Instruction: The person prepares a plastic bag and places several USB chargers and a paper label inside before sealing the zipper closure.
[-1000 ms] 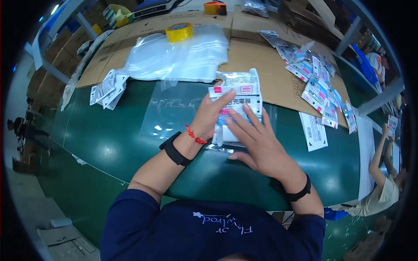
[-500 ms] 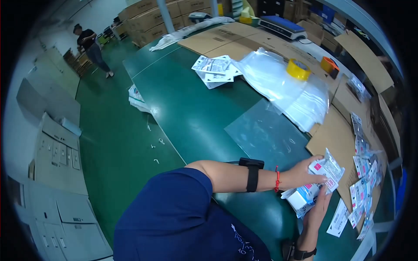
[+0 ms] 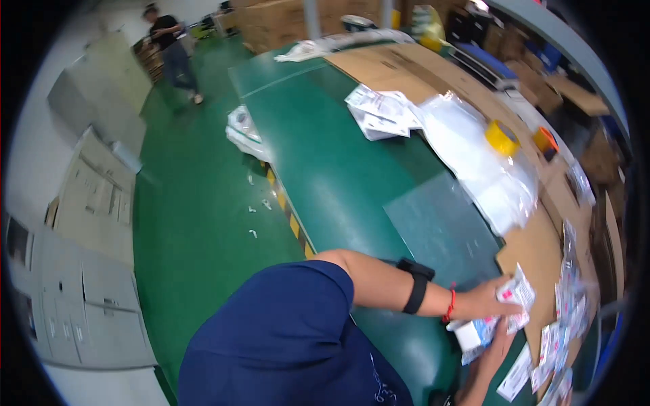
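Observation:
My left hand (image 3: 489, 299), a red string on its wrist, is closed on a white plastic-wrapped packet (image 3: 518, 296) with pink and dark print. Just below it, my right hand (image 3: 496, 350) reaches up from the lower edge, its fingers against the same packet and a second wrapped package (image 3: 468, 335) with a white end and blue print. Both hands are together above the table's near right part. Motion blur and overlapping fingers hide where one package ends and the other starts. A white printed slip (image 3: 516, 374) lies beside my right hand.
Similar printed packets (image 3: 554, 345) lie on cardboard (image 3: 535, 250) at the right. On the green table (image 3: 325, 169) are a clear plastic sheet (image 3: 440, 223), white bags (image 3: 467, 159), yellow tape (image 3: 502, 138) and printed papers (image 3: 382, 111). A person (image 3: 172, 54) stands far left.
The view has swung, so table and floor appear shifted right and slightly down. Both hands keep hold of the packages, which look tilted a little differently; the distant person stays standing.

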Demonstrator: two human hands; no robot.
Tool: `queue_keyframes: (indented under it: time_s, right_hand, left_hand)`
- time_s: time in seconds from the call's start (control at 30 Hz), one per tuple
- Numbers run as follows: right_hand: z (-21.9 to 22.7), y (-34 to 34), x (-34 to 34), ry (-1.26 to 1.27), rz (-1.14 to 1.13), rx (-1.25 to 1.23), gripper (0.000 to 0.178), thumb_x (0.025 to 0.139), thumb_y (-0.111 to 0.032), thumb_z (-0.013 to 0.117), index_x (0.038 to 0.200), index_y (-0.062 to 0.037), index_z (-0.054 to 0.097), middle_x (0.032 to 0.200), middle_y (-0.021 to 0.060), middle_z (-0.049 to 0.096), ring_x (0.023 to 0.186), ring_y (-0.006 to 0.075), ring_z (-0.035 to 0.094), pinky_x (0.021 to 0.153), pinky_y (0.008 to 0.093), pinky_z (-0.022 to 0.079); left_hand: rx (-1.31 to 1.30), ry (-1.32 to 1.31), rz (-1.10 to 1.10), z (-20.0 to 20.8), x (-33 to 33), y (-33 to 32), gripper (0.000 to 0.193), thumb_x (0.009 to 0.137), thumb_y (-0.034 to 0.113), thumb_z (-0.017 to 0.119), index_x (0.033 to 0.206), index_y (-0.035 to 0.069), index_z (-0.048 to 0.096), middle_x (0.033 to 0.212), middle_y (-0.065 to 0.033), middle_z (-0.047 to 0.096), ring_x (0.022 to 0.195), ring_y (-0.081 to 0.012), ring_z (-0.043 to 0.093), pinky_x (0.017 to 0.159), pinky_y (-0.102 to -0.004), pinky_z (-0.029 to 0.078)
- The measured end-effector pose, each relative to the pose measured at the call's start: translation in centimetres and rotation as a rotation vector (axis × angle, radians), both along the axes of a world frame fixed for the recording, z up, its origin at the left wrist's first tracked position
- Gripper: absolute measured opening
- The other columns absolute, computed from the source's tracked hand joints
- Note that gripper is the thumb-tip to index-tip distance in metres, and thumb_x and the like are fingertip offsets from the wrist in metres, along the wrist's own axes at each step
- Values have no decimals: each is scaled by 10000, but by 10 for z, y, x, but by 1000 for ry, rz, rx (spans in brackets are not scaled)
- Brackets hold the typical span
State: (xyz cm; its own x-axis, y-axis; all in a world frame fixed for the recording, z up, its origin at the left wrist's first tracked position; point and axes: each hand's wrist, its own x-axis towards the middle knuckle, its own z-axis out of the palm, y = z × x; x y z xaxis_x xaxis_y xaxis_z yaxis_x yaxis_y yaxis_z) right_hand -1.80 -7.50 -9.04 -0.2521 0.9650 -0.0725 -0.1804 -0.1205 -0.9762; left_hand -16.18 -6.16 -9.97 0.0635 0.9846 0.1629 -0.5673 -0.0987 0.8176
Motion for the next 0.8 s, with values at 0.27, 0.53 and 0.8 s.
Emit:
queue_keyframes:
  time_s: [0.27,0.53,0.8]
  right_hand:
    - [28,102,37,-27,-161,186,478,930,-186,563,1340,10,414,1203,96,557,1041,158,572,879,294,471]
    - [-1,152,121,-74,-278,24,472,909,-199,601,1299,14,443,1127,85,603,956,143,612,833,279,494]
    - [-8,148,114,-72,7,-115,494,899,-216,618,1315,-6,454,1094,63,631,922,122,622,827,266,491]
  left_hand:
    - [227,262,407,-28,-16,74,546,897,156,624,1343,2,350,1196,-119,528,1084,-177,524,919,-301,438]
    - [370,1097,284,-16,5,93,232,824,178,683,919,22,539,877,-103,561,806,-228,556,682,-325,445]
    - [498,1442,289,-46,16,108,202,812,167,683,798,21,545,712,-99,528,681,-265,513,616,-359,431]
